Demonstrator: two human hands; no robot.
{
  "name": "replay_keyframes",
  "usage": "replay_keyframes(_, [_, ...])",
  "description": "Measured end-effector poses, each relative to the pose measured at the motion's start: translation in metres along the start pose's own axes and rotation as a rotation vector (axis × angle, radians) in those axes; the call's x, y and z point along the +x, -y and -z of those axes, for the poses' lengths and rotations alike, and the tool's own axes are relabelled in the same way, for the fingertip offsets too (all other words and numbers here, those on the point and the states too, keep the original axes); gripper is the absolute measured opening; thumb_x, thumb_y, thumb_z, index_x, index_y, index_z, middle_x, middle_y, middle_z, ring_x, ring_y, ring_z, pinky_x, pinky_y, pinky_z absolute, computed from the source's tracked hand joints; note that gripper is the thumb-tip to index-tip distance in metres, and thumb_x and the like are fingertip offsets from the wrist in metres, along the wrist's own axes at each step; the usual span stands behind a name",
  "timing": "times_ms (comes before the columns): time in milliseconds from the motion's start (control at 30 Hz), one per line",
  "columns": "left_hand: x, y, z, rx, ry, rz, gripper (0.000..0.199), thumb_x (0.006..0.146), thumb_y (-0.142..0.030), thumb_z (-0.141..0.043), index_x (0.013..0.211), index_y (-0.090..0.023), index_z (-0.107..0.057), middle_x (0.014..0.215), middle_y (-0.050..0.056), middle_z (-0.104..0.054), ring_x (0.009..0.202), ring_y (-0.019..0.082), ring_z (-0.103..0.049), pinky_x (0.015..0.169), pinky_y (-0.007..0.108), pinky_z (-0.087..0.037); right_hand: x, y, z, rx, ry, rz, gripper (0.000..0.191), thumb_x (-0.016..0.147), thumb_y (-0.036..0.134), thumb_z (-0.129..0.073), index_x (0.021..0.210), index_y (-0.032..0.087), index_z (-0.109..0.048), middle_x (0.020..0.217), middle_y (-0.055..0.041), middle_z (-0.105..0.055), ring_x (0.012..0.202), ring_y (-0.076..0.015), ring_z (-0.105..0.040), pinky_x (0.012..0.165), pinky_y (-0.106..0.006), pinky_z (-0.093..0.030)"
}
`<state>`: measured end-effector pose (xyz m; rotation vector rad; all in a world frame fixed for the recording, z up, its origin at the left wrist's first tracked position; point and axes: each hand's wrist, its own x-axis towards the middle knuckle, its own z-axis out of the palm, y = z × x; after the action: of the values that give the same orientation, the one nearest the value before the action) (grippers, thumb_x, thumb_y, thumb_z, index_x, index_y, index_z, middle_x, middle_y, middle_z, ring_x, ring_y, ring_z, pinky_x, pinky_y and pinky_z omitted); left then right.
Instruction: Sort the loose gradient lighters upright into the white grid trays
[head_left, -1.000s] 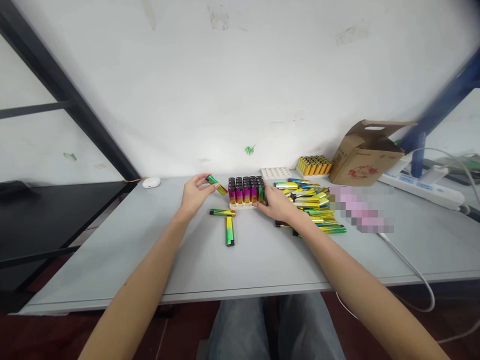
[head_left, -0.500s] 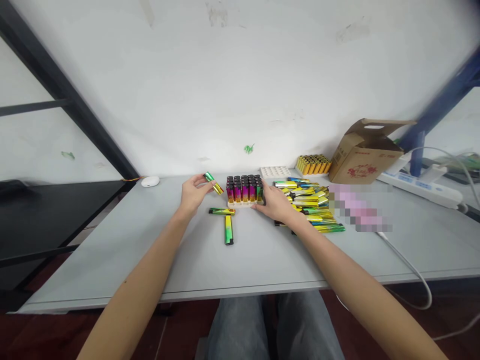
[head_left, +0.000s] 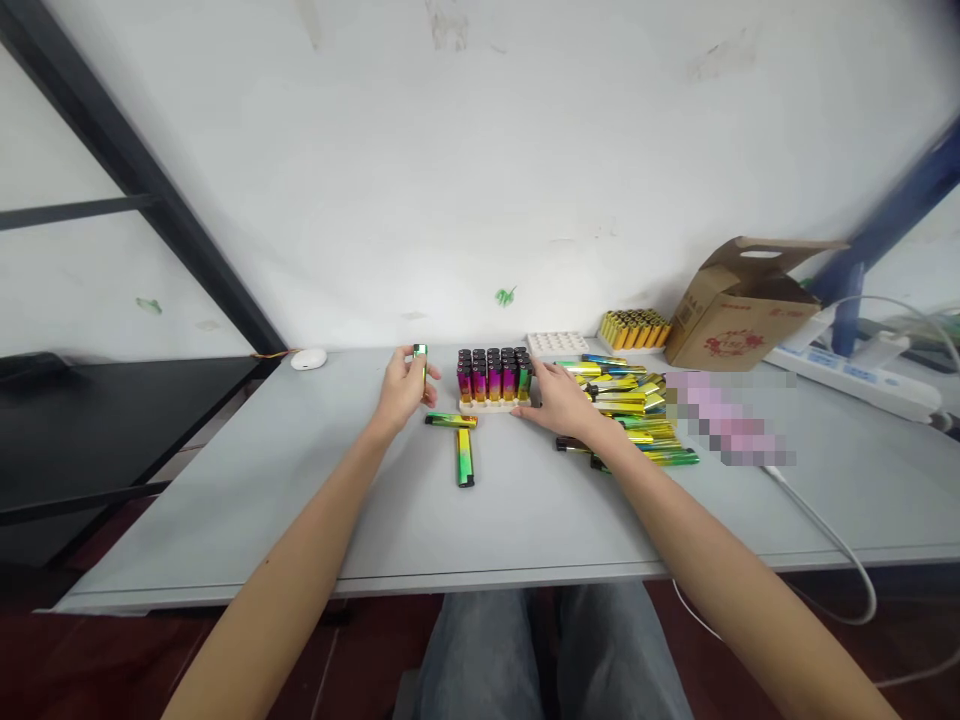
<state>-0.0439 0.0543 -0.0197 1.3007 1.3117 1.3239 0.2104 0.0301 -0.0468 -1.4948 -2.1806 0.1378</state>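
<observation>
My left hand point(head_left: 401, 390) is closed on a green metallic lighter point(head_left: 421, 352), held almost upright just left of the rack. A white rack point(head_left: 487, 407) holds rows of upright lighters point(head_left: 494, 380), with black tops and purple-orange bodies. My right hand point(head_left: 562, 400) grips the rack's right end, thumb at the front and fingers beside the green lighter in the corner; the fingertips are partly hidden. Two loose green-yellow lighters lie in front: one crosswise point(head_left: 452, 421), the other lengthwise point(head_left: 465, 458).
A heap of shiny yellow-green lighters point(head_left: 645, 430) lies to the right. Behind are a white rack with bare holes point(head_left: 557, 343) and another holding yellow lighters point(head_left: 635, 328). Further right stand an open cardboard box point(head_left: 739, 320) and a power strip point(head_left: 862, 382). A white case point(head_left: 308, 359) sits left.
My left hand has turned the lighter from a slant to nearly upright, black end up. My right hand stays at the rack, and the whole view has shifted slightly.
</observation>
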Motion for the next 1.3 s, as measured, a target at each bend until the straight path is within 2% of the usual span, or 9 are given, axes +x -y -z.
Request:
replay_keyframes(167, [-0.003, 0.003, -0.004, 0.083, 0.108, 0.008, 0.021, 0.081, -0.035, -0.053, 0.094, -0.019, -0.05, 0.061, -0.004, -0.053, 0.038, 0.006, -0.038, 0.036, 0.018, -0.028, 0.003, -0.016, 0.02, 0.317, 0.064, -0.075, 0.088, 0.073, 0.063, -0.062, 0.14, 0.013, -0.036, 0.143, -0.0208, -0.042, 0.132, -0.034, -0.039, 0.106, -0.05, -0.034])
replay_keyframes(267, [-0.003, 0.003, -0.004, 0.054, 0.13, 0.008, 0.028, 0.083, -0.043, -0.048, 0.08, -0.017, -0.056, 0.058, -0.002, -0.049, 0.042, 0.007, -0.039, 0.039, 0.021, -0.03, 0.007, -0.024, 0.037, 0.678, -0.019, -0.192, 0.071, 0.085, 0.07, -0.032, 0.135, 0.02, -0.041, 0.138, -0.0154, -0.05, 0.129, -0.0285, -0.045, 0.1, -0.046, -0.043])
replay_keyframes(333, [-0.003, 0.003, -0.003, 0.016, 0.133, 0.018, 0.034, 0.083, -0.047, -0.045, 0.073, -0.017, -0.056, 0.056, -0.002, -0.047, 0.042, 0.008, -0.04, 0.041, 0.023, -0.032, 0.009, -0.028, 0.047, 0.889, -0.071, -0.213, 0.075, 0.086, 0.072, -0.013, 0.132, 0.022, -0.043, 0.135, -0.0141, -0.053, 0.127, -0.0275, -0.049, 0.096, -0.046, -0.047])
replay_keyframes(400, [-0.002, 0.002, -0.003, -0.027, 0.139, 0.047, 0.034, 0.083, -0.048, -0.044, 0.069, -0.018, -0.053, 0.054, -0.002, -0.044, 0.042, 0.009, -0.039, 0.042, 0.024, -0.032, 0.01, -0.032, 0.054, 1.033, -0.116, -0.222, 0.078, 0.084, 0.073, -0.009, 0.132, 0.022, -0.044, 0.134, -0.0141, -0.054, 0.124, -0.0285, -0.051, 0.094, -0.047, -0.048])
replay_keyframes(633, [-0.003, 0.001, -0.004, -0.146, 0.251, 0.155, 0.035, 0.084, -0.046, -0.037, 0.06, -0.02, -0.041, 0.051, -0.004, -0.029, 0.041, 0.009, -0.034, 0.04, 0.022, -0.031, 0.01, -0.035, 0.054, 1.146, -0.178, -0.262, 0.079, 0.081, 0.075, -0.009, 0.128, 0.026, -0.049, 0.129, -0.0122, -0.057, 0.119, -0.0299, -0.054, 0.089, -0.047, -0.049])
replay_keyframes(800, [-0.007, -0.003, -0.004, -0.198, 0.29, 0.15, 0.032, 0.083, -0.039, -0.032, 0.059, -0.019, -0.038, 0.052, -0.004, -0.028, 0.041, 0.009, -0.033, 0.041, 0.021, -0.032, 0.011, -0.029, 0.049, 1.53, -0.229, -0.393, 0.06, 0.085, 0.069, -0.025, 0.106, 0.026, -0.062, 0.115, -0.0071, -0.064, 0.11, -0.0254, -0.059, 0.084, -0.039, -0.051])
replay_keyframes(900, [-0.008, -0.006, -0.004, -0.238, 0.316, 0.149, 0.033, 0.084, -0.037, -0.031, 0.058, -0.019, -0.039, 0.052, -0.004, -0.029, 0.042, 0.009, -0.034, 0.042, 0.021, -0.033, 0.012, -0.025, 0.049, 1.631, -0.223, -0.416, 0.055, 0.085, 0.067, -0.032, 0.101, 0.026, -0.065, 0.107, -0.0062, -0.067, 0.101, -0.0237, -0.062, 0.078, -0.037, -0.051])
replay_keyframes(1100, [-0.011, -0.008, -0.002, -0.297, 0.339, 0.133, 0.037, 0.087, -0.04, -0.03, 0.059, -0.018, -0.042, 0.053, -0.004, -0.029, 0.043, 0.01, -0.035, 0.043, 0.02, -0.033, 0.011, -0.018, 0.05, 1.663, -0.216, -0.413, 0.053, 0.087, 0.064, -0.033, 0.097, 0.024, -0.066, 0.098, -0.0063, -0.068, 0.091, -0.0219, -0.063, 0.07, -0.035, -0.051])
replay_keyframes(1300, [-0.012, -0.005, -0.002, -0.362, 0.359, 0.089, 0.036, 0.088, -0.041, -0.035, 0.062, -0.018, -0.044, 0.056, -0.002, -0.034, 0.048, 0.01, -0.038, 0.047, 0.02, -0.037, 0.009, -0.025, 0.057, 1.626, -0.243, -0.388, 0.057, 0.085, 0.068, -0.031, 0.099, 0.025, -0.065, 0.104, -0.0083, -0.066, 0.094, -0.0237, -0.061, 0.07, -0.036, -0.052])
